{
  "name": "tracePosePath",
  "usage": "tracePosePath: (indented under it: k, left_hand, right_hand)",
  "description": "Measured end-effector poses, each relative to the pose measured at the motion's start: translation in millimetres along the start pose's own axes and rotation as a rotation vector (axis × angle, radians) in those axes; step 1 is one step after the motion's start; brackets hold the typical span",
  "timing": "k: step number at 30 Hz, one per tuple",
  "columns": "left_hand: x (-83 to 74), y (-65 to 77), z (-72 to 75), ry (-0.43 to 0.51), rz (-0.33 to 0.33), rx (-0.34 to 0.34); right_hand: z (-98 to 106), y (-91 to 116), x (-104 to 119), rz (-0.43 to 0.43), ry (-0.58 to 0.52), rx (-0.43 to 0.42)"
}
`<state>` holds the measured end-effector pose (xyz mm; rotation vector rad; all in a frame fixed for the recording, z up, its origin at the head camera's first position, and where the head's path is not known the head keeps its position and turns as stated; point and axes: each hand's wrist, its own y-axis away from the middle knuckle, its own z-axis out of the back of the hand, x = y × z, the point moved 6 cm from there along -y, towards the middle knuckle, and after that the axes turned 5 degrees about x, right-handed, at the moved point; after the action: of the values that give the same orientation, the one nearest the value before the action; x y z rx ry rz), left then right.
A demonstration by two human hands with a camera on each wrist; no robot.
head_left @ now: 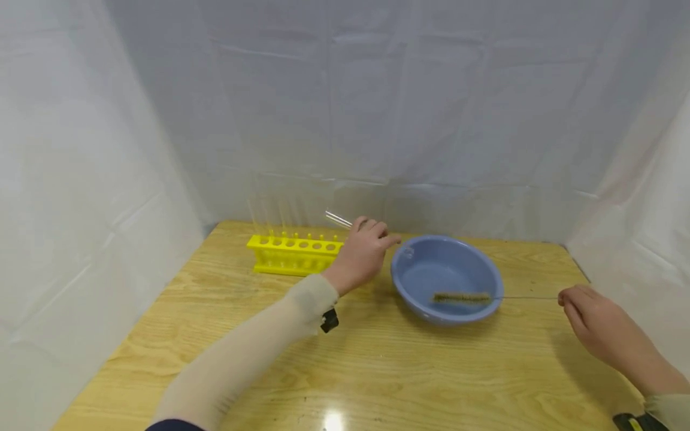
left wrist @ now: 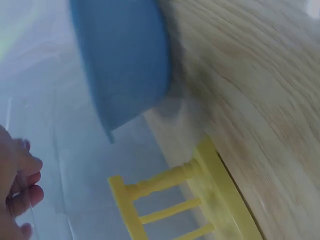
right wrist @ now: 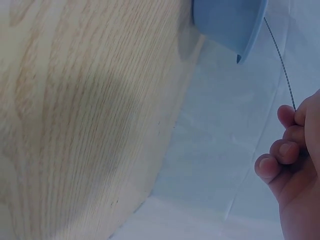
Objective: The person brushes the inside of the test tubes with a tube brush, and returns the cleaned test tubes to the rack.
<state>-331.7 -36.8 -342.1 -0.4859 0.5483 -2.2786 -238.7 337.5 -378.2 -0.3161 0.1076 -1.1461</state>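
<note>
In the head view, my left hand (head_left: 362, 252) grips a clear glass test tube (head_left: 338, 219) just right of the yellow rack. One end sticks out past the knuckles at upper left. A glassy ring (head_left: 408, 253), perhaps the tube's other end, shows against the left rim of the blue basin (head_left: 450, 242). My right hand (head_left: 598, 317) pinches the thin wire handle of a test tube brush (head_left: 460, 297), whose bristles lie level over the basin's near side. The right wrist view shows the twisted wire (right wrist: 282, 62) running from my fingers toward the basin.
A yellow test tube rack (head_left: 293, 251) stands at the back left of the wooden table (head_left: 345, 365), with several clear tubes (head_left: 261, 215) upright in its left end. White sheeting (head_left: 356, 120) hangs behind and at both sides.
</note>
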Motion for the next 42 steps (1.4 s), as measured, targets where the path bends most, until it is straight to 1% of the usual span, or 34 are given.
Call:
tracePosePath:
  k: [3,7,14,17,20,24,27,29,34,37,42]
  left_hand:
    - [9.8,0.0,10.0,0.148,0.077,-0.063]
    - [24.9,3.6,22.1,0.299,0.160,-0.123]
    - [52.9,17.9,32.3,0.462,0.306,-0.131]
    - [67.9,25.1,34.5,0.566,0.388,-0.149]
    - [84.1,33.5,33.5,0.680,0.480,-0.160]
    - [102.8,44.9,32.5,0.795,0.577,-0.188]
    - [112.5,51.4,33.1,0.851,0.620,-0.220]
    - [116.9,54.8,34.0,0.870,0.643,-0.238]
    - [125.5,61.8,35.5,0.859,0.694,-0.276]
    - [128.8,65.2,34.2,0.847,0.726,-0.274]
    - [131.4,71.9,29.4,0.885,0.793,-0.253]
  right_hand:
    - [-1,1,-1,-0.011,-0.002,0.013]
    - [-2,1,-2,-0.016,-0.004,0.020]
    - [-4,1,-3,-0.027,-0.011,0.038]
    - [-3,1,-3,-0.024,-0.009,0.031]
    - [-3,1,-3,-0.020,-0.006,0.017]
    - [-4,1,-3,-0.022,-0.008,0.014]
    - [-4,0,-3,-0.020,-0.005,0.007]
    - [-4,0,-2,-0.015,-0.001,-0.003]
    - [-2,-1,-2,-0.001,0.005,-0.029]
    - [-3,-2,-2,-0.004,0.000,-0.028]
    - [-6,-2,-2,-0.006,-0.009,-0.021]
